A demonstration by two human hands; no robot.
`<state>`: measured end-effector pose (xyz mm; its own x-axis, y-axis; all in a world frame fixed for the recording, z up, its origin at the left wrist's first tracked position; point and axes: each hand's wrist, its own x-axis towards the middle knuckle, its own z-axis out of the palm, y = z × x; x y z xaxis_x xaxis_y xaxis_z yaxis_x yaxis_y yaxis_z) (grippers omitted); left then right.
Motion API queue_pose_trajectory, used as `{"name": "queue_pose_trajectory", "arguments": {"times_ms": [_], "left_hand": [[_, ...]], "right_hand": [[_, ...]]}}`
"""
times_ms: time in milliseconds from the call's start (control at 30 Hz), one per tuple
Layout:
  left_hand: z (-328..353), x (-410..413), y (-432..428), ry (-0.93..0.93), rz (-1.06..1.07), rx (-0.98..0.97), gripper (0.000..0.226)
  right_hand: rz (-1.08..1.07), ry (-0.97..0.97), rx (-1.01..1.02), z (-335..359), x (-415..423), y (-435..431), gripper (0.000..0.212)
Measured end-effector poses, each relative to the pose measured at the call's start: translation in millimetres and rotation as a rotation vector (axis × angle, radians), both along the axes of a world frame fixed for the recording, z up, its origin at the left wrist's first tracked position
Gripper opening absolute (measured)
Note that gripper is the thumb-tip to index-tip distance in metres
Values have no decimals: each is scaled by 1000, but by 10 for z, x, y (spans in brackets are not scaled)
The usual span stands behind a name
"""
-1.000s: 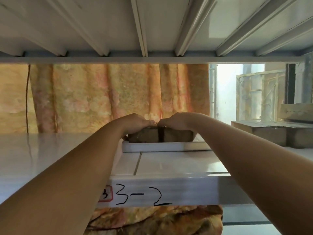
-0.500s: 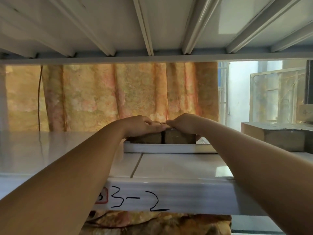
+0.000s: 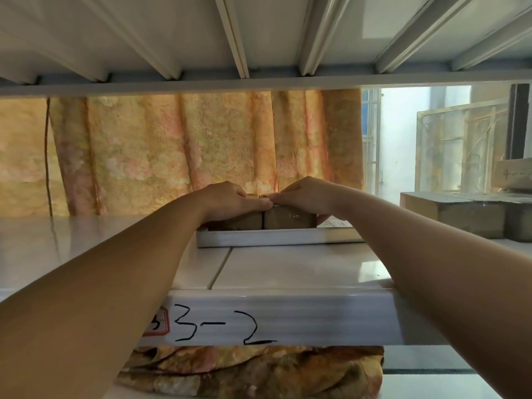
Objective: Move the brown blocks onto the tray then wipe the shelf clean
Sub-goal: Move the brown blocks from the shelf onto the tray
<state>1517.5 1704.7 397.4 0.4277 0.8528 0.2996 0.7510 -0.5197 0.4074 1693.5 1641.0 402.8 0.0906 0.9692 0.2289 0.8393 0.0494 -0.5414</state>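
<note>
Two brown blocks sit side by side inside a shallow white tray [image 3: 276, 237] in the middle of the white shelf [image 3: 299, 269]. My left hand [image 3: 233, 198] lies on top of the left brown block [image 3: 244, 223], fingers curled over it. My right hand [image 3: 305, 194] rests on the right brown block [image 3: 289, 220] in the same way. The fingertips of both hands meet above the seam between the blocks. The blocks' tops and far sides are hidden by my hands.
More brown blocks [image 3: 472, 214] stand on the shelf at the far right. The shelf's front rail [image 3: 288, 318] reads "3-2". A low upper shelf [image 3: 259, 38] hangs overhead. A floral curtain [image 3: 178, 151] hangs behind, and folded floral cloth [image 3: 259, 372] lies on the level below.
The two blocks, held slightly apart a second ago, have been pushed together on the tray. Both hands have stayed on top of them; the camera has shifted a little to the left.
</note>
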Motion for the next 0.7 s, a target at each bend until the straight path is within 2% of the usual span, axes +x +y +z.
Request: {"name": "queue_pose_trajectory", "arguments": {"times_ms": [333,467,533,600,667,700], "left_hand": [[-2,34,-28,111,56,36,81],[4,42,-67,188,91,116,81],[11,41,-106,157,60,178,76],[32,61,-131,-1,-74,207,68],[75,100,-185,-124,-164,275,49],[93,124,-201,-122,-151,370,38]], "right_hand": [[-50,-70,-58,-11,-105,-117,54],[-46,-81,-45,-24,-92,-128,55],[-54,-111,56,-23,-70,-114,59],[-149,-81,305,26,-33,-99,61],[-232,-22,506,100,6,-96,49],[-244,-20,540,121,22,-103,42]]}}
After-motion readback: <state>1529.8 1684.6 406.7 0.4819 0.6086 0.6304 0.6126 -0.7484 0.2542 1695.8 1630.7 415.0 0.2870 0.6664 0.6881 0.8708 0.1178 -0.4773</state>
